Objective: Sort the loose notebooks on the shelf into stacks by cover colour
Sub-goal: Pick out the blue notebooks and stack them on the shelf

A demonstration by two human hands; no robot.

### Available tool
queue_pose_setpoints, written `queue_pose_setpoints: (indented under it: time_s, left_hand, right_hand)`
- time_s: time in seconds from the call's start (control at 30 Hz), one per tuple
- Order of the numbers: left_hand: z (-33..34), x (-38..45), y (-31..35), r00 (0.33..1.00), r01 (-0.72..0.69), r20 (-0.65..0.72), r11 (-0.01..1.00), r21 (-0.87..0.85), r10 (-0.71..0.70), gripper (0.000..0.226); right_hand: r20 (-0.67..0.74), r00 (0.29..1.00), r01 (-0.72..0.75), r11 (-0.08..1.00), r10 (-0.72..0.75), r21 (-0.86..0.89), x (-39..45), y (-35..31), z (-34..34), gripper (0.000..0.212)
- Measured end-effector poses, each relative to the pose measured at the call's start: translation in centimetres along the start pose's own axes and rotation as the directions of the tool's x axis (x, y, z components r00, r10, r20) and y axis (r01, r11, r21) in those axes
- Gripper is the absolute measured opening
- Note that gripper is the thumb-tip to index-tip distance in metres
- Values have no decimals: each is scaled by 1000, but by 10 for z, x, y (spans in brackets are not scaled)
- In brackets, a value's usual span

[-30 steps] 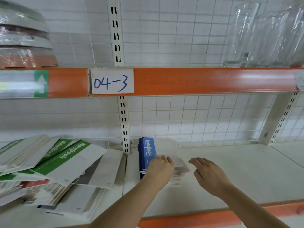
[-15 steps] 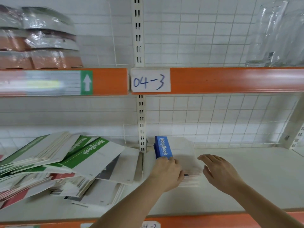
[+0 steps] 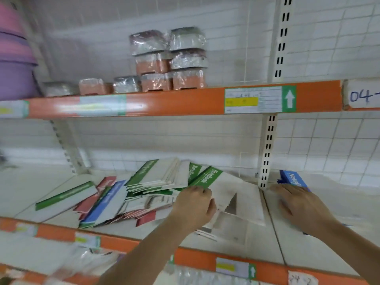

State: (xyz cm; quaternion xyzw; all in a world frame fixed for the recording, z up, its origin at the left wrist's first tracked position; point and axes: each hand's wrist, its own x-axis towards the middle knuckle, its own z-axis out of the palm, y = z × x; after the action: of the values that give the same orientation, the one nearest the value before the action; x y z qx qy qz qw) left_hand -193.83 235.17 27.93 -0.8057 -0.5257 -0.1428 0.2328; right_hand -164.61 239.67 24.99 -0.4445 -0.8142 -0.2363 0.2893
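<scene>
Left hand (image 3: 194, 204), off the blue stack (image 3: 293, 179), is now reaching into the mixed pile (image 3: 115, 198), fingers curling at a green notebook (image 3: 213, 183); right hand (image 3: 298, 202) resting flat, released. Next pick starting.

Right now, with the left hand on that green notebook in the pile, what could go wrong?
The left hand grips a green notebook that overlaps the loose pile; pulling it may drag neighbours off the shelf edge. The right hand rests by the blue stack and could nudge it. Motion blur makes buried cover colours easy to misjudge.
</scene>
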Motion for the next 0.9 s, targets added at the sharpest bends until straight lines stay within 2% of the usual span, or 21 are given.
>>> queue_pose_setpoints:
  time_s: [0.17,0.27,0.33,0.47,0.63,0.8,0.9]
  left_hand:
    - [4,-51,-81,996,35,-89,999,21,-33,33]
    - [2,-81,-127,991,64,-115,998,20,-61,30]
    - [6,-103,-158,991,91,-102,996,13,-89,27]
    - [20,-144,-215,992,124,-43,992,30,-123,29]
    - [31,-181,-267,984,175,8,983,58,-175,29]
    - [40,-210,-305,980,200,7,980,3,-200,28]
    - [40,-225,-319,976,217,24,976,-25,-217,29]
  right_hand:
    - [17,1000,22,998,-23,61,41,-78,22,46]
    - [-7,998,67,995,-66,74,66,-127,26,42]
    - [-22,995,101,992,-100,70,81,-158,33,32]
    - [13,995,99,985,-102,144,101,-219,54,41]
    - [66,981,163,962,-182,221,120,-292,72,35]
    - [146,934,289,930,-326,227,138,-363,91,29]
    - [234,876,370,899,-422,235,145,-396,106,30]
